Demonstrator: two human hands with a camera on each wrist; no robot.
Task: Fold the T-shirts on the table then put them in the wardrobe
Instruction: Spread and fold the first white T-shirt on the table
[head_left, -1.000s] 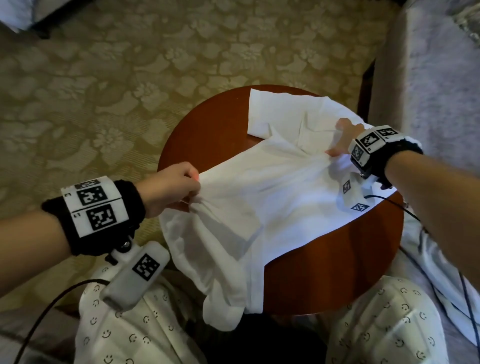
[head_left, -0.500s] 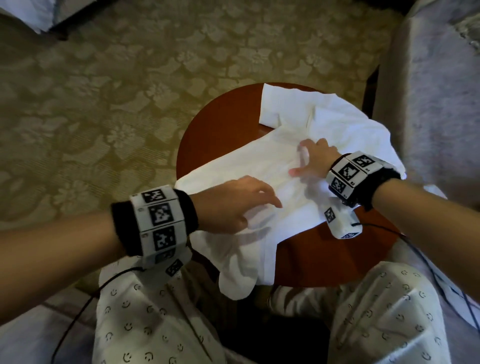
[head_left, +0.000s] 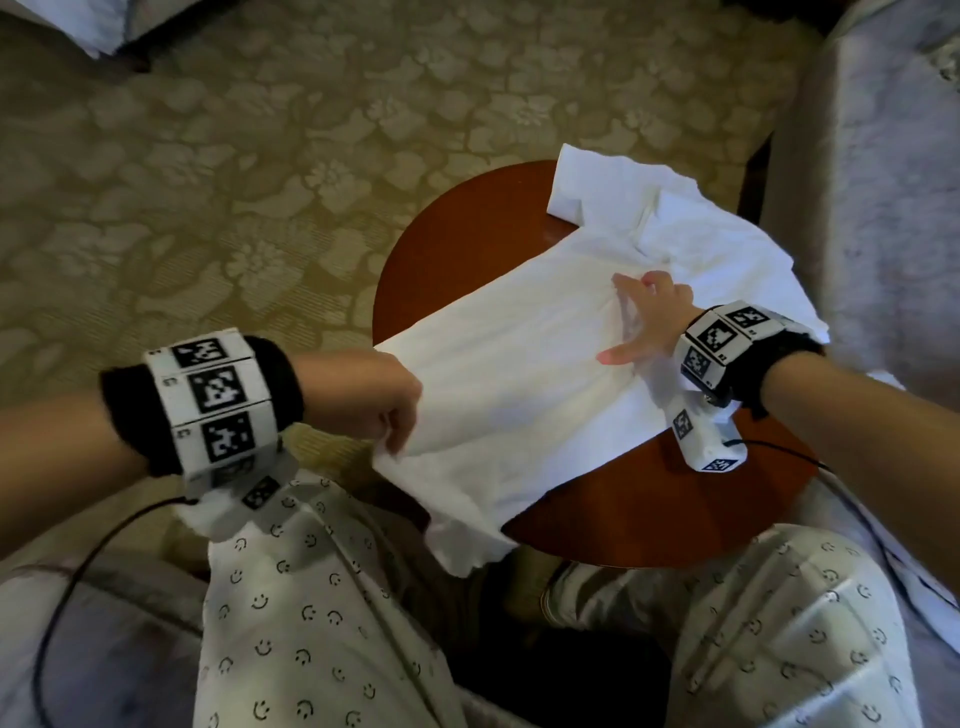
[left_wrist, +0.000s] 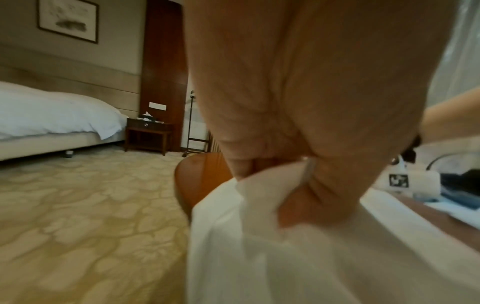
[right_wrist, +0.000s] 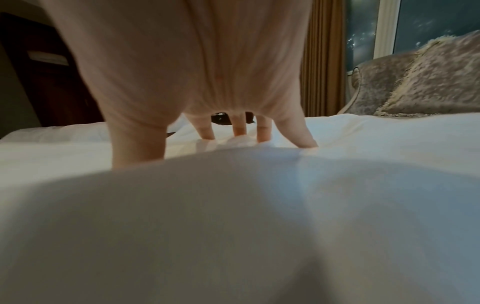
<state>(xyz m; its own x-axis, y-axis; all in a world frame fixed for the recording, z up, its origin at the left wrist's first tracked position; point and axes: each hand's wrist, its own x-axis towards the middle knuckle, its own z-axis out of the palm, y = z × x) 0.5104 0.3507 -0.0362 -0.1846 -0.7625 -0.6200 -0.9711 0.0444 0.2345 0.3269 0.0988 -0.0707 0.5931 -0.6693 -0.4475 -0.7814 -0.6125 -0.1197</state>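
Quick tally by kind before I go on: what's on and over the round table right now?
White T-shirts: 1 that I can tell apart
Round wooden tables: 1
Hands: 2, left hand gripping the hem, right hand pressing flat
Total: 4

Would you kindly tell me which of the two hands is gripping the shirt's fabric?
The left hand: it pinches the white T-shirt edge, whereas the right hand presses flat with spread fingers.

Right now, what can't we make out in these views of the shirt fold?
- Left hand fingertips: head view, hidden under the T-shirt edge they grip.
- Shirt's right sleeve: head view, covered by right hand and forearm.
- Near cloth: right wrist view, blurred.
- Wardrobe: in no view.
- Table far edge: head view, under the shirt.
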